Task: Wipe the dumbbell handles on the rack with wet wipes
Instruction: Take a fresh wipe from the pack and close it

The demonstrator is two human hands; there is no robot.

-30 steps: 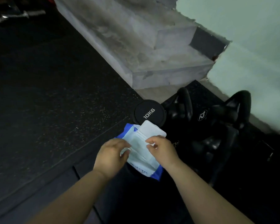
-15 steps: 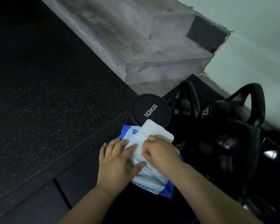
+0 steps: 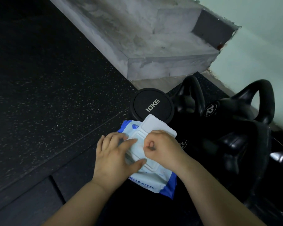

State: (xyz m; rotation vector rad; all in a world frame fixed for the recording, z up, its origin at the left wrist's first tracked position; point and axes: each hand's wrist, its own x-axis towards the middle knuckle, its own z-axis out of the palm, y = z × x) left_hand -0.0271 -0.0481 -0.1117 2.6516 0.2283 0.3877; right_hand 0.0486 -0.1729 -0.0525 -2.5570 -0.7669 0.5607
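We look down on a dark speckled rubber floor (image 3: pixel 47 95), with grey concrete steps (image 3: pixel 153 46) and a pale green wall (image 3: pixel 260 46) beyond it. The blue and white wet wipes pack (image 3: pixel 153 180) lies on a dark surface right in front of us, just beside the round end of a dumbbell (image 3: pixel 152 103) marked 10KG. The pack's white lid (image 3: pixel 155 126) is flipped open toward that end. Our left hand (image 3: pixel 113 157) lies on the pack with its fingers released and spread, thumb along the lower edge of the opening. Our right hand (image 3: pixel 163 147) sits over the opening, fingers clenched with forefinger against thumb; we cannot tell whether they grasp a wipe. Black kettlebells (image 3: pixel 258 95) stand to the right.
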